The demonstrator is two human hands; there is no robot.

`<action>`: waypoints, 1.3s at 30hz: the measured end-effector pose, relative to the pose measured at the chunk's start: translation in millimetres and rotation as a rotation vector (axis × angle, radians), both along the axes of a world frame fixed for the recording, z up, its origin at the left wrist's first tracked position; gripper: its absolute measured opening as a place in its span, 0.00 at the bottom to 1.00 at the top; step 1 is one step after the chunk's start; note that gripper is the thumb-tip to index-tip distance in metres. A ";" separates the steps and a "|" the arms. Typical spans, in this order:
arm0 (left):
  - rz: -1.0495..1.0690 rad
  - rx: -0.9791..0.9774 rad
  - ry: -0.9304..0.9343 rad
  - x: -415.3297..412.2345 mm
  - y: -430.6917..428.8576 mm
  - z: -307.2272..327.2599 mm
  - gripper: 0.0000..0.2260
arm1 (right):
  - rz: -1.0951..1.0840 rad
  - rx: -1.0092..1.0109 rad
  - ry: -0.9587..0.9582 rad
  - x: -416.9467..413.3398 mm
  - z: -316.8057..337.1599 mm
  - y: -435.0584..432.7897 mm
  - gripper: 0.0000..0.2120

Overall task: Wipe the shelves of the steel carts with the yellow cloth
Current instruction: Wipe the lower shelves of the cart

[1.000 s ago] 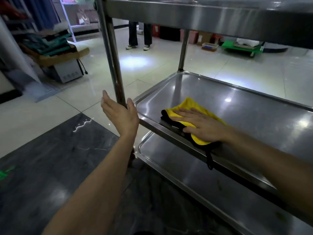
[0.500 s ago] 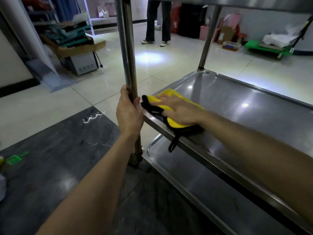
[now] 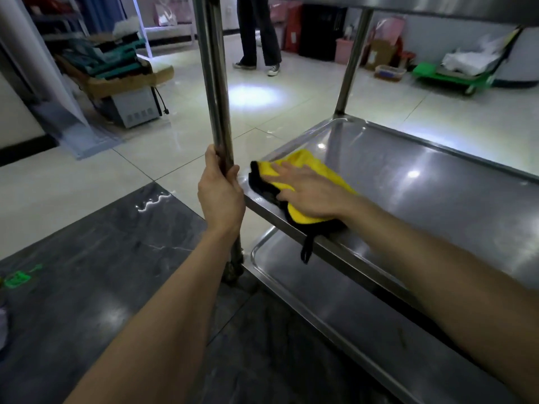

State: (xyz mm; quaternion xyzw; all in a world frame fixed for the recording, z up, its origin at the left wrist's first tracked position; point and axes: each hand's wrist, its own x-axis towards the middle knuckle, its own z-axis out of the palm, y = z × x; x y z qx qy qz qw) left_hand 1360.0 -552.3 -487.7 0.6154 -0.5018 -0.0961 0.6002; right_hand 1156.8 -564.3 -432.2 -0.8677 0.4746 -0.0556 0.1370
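A steel cart fills the right of the view, with a middle shelf [image 3: 423, 182] and a lower shelf [image 3: 350, 310] below it. The yellow cloth [image 3: 294, 167], edged in black, lies flat at the near left corner of the middle shelf; a black loop hangs over the shelf's front rim. My right hand [image 3: 309, 193] presses flat on the cloth, fingers spread and pointing left. My left hand [image 3: 220, 191] is wrapped around the cart's near left upright post [image 3: 214, 83] at shelf height.
The cart's top shelf [image 3: 408, 4] hangs overhead. A person's legs [image 3: 258, 39] stand on the tiled floor beyond. Boxes and a grey unit [image 3: 128, 83] sit at the left, a green trolley [image 3: 455, 77] at the far right. Dark marble floor lies underfoot.
My left hand went from open beside the post to gripping it. My right hand slid the cloth left into the shelf's near corner. The view moved closer.
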 end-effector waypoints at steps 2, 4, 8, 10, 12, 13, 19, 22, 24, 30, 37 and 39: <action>-0.012 0.019 -0.006 1.3 -0.1 1.7 0.17 | 0.071 -0.001 -0.042 -4.0 -2.0 40.3 0.27; -0.027 0.042 -0.026 3.5 1.5 3.5 0.17 | 0.089 -0.017 -0.047 -21.7 -2.2 76.4 0.29; -0.074 0.099 -0.011 7.1 4.0 11.2 0.19 | 0.077 -0.080 0.018 -64.4 -5.7 136.5 0.32; -0.095 0.127 -0.022 9.8 4.4 13.7 0.20 | 0.059 -0.102 0.045 -82.4 -7.5 157.8 0.32; -0.128 0.161 -0.023 12.1 5.1 18.5 0.20 | 0.030 -0.115 0.038 -99.2 -9.2 175.1 0.33; -0.147 0.175 -0.013 12.5 5.5 21.6 0.21 | 0.012 -0.121 0.035 -106.7 -10.3 182.9 0.33; 0.064 0.003 -0.243 -40.2 72.2 16.4 0.21 | -0.094 -0.258 0.189 -116.3 -20.8 201.9 0.37; -0.354 -0.112 -0.402 -87.6 109.3 10.3 0.19 | -0.180 -0.312 0.274 -112.5 -24.6 207.5 0.34; -0.517 0.015 -0.438 -107.5 111.2 9.2 0.25 | -0.218 -0.305 0.237 -115.5 -24.0 215.0 0.31; -0.607 0.172 -0.743 -109.9 95.9 -2.8 0.39 | -0.290 -0.349 0.203 -135.5 -24.2 246.3 0.29; -0.575 0.313 -0.838 -114.7 99.4 4.3 0.34 | -0.324 -0.378 0.181 -193.3 -24.0 313.9 0.30; -0.573 0.352 -0.835 -116.8 99.6 5.7 0.36 | -0.356 -0.370 0.181 -212.7 -26.3 336.0 0.31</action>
